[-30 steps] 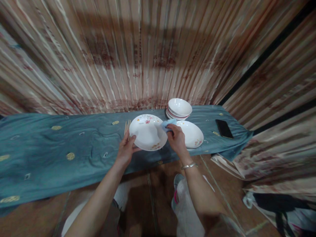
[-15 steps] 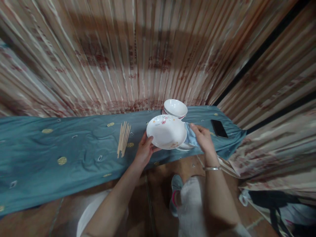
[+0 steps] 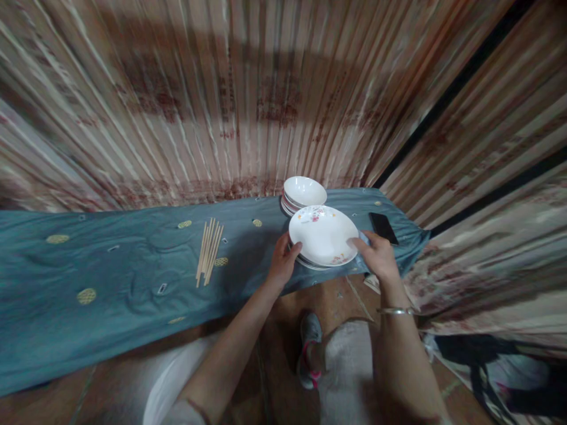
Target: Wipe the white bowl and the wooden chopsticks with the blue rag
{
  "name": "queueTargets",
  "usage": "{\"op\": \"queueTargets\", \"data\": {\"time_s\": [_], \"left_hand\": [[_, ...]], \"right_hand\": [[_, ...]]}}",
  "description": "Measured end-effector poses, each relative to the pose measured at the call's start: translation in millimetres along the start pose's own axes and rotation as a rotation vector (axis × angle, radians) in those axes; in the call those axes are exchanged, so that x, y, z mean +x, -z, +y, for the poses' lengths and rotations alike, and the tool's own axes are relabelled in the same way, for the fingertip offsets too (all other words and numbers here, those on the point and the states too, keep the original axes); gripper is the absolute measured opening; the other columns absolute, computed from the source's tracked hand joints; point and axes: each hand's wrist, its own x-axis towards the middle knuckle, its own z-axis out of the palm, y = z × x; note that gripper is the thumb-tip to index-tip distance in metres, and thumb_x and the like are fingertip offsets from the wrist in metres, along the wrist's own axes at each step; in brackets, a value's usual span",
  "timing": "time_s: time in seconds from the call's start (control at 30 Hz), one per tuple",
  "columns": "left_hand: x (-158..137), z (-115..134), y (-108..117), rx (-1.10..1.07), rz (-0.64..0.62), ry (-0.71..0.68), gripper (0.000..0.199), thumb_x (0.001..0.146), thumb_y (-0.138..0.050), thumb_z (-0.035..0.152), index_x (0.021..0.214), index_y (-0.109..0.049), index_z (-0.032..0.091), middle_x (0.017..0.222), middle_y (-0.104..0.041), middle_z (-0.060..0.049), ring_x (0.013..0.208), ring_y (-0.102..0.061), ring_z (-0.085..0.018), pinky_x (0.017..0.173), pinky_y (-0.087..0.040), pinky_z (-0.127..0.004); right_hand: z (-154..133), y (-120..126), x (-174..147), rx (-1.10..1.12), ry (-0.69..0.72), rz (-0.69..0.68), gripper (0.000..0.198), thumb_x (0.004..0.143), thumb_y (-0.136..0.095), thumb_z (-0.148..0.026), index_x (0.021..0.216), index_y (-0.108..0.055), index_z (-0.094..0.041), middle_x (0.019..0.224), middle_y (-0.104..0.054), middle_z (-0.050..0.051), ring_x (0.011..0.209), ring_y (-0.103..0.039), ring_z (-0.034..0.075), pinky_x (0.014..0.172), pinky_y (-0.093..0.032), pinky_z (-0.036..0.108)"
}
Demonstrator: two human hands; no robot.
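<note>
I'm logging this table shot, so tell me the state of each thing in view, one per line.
Floral plate: held level by both hands, over the plate stack.
Plate stack: on the blue cloth, mostly hidden.
Bowls: stacked, upright, behind the plate.
Chopsticks: loose bundle, lying flat.
Phone: flat, screen dark.
Left hand: grip on plate's left rim.
Right hand: grip on right rim, rag under fingers.

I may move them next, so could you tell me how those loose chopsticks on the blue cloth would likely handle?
The chopsticks look thin, stiff and light. Lying loose, they would probably scatter or roll if pushed.
</note>
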Motion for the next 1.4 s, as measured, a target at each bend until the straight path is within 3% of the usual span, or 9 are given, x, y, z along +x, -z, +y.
{"op": "queueTargets", "data": {"time_s": [0.17,0.3,0.47,0.7,0.9,1.03,1.17,1.4], "left_hand": [[10.0,-23.3,-4.8,0.352,0.050,-0.146,0.043,0.077,-0.064,0.037,0.119,-0.061,0.027,0.137,-0.049,-0.006,0.131,-0.039,-0.028,0.108,-0.031,-0.046],[12.0,-33.0,-5.2,0.452,0.043,-0.146,0.049,0.078,-0.062,0.038,0.125,-0.057,0.025,0.144,-0.041,-0.008,0.136,-0.032,-0.028,0.113,-0.022,-0.047],[14.6,-42.6,-6.2,0.489,0.051,-0.140,0.050,0.080,-0.058,0.040,0.127,-0.054,0.024,0.147,-0.037,-0.008,0.138,-0.026,-0.029,0.113,-0.020,-0.048],[11.7,-46.3,-11.5,0.443,0.031,-0.123,0.056,0.086,-0.048,0.044,0.136,-0.044,0.019,0.153,-0.024,-0.012,0.142,-0.017,-0.027,0.115,-0.016,-0.045],[9.0,-46.6,-17.9,0.327,0.004,-0.113,0.056,0.090,-0.039,0.042,0.141,-0.034,0.020,0.154,-0.025,-0.010,0.143,-0.014,-0.023,0.116,-0.014,-0.044],[9.1,-49.5,-20.1,0.268,0.005,-0.116,0.056,0.091,-0.037,0.041,0.143,-0.030,0.024,0.155,-0.022,-0.006,0.144,-0.013,-0.020,0.117,-0.011,-0.041],[10.6,-50.9,-20.1,0.228,0.021,-0.069,0.061,0.090,-0.037,0.042,0.145,-0.026,0.019,0.156,-0.020,-0.008,0.144,-0.012,-0.020,0.117,-0.006,-0.037],[13.3,-51.3,-20.6,0.148,0.032,-0.038,0.062,0.089,-0.039,0.041,0.146,-0.025,0.019,0.156,-0.018,-0.008,0.144,-0.011,-0.018,0.117,-0.008,-0.035]], "right_hand": [[14.7,-2.1,0.9,-0.100,-0.030,-0.009,0.046,0.074,-0.051,-0.047,0.099,-0.070,-0.014,0.083,-0.069,0.010,0.074,-0.059,0.023,0.068,-0.043,0.032],[18.5,-7.5,2.5,-0.193,-0.018,-0.019,0.041,0.075,-0.051,-0.044,0.096,-0.071,-0.014,0.086,-0.070,0.012,0.076,-0.062,0.024,0.068,-0.043,0.032],[18.4,-13.3,5.6,-0.285,-0.009,-0.051,0.040,0.079,-0.051,-0.040,0.104,-0.069,-0.014,0.096,-0.071,0.015,0.086,-0.064,0.026,0.071,-0.045,0.032],[17.5,-17.3,7.1,-0.316,-0.001,-0.065,0.039,0.081,-0.051,-0.038,0.106,-0.069,-0.014,0.099,-0.070,0.015,0.088,-0.065,0.026,0.072,-0.045,0.031],[12.4,-14.0,5.2,-0.347,-0.028,-0.096,0.038,0.083,-0.050,-0.039,0.105,-0.069,-0.014,0.096,-0.071,0.016,0.089,-0.066,0.028,0.070,-0.044,0.030],[9.0,-14.1,4.7,-0.398,-0.031,-0.105,0.037,0.083,-0.050,-0.038,0.102,-0.070,-0.014,0.094,-0.071,0.016,0.088,-0.066,0.027,0.070,-0.044,0.030],[5.6,-16.0,4.3,-0.437,-0.035,-0.120,0.037,0.084,-0.050,-0.040,0.101,-0.070,-0.015,0.090,-0.071,0.015,0.084,-0.066,0.026,0.068,-0.044,0.030],[-1.7,-12.0,3.6,-0.470,-0.063,-0.110,0.036,0.087,-0.047,-0.040,0.100,-0.069,-0.014,0.090,-0.071,0.016,0.086,-0.067,0.027,0.066,-0.041,0.028]]}}
